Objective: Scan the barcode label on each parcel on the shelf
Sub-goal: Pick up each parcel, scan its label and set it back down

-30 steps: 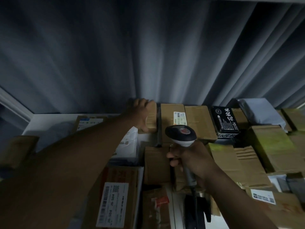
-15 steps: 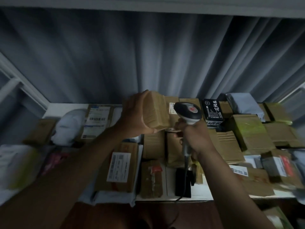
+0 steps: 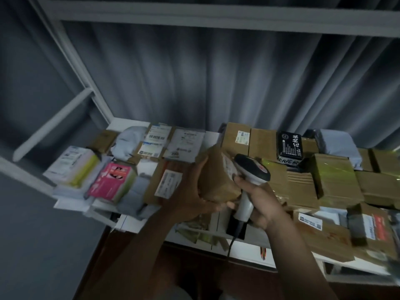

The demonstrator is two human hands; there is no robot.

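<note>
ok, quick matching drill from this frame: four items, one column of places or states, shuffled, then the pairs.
Things:
1. brown parcel
2. barcode scanner
3. pink box
4. black packet with white characters

Places or states:
A. lying at the left end of the shelf
B. gripped by the right hand
C. lying at the back of the shelf, right of centre
D. held up off the shelf by the left hand

Pairs: 1-D, 2-B, 3-A, 4-C
</note>
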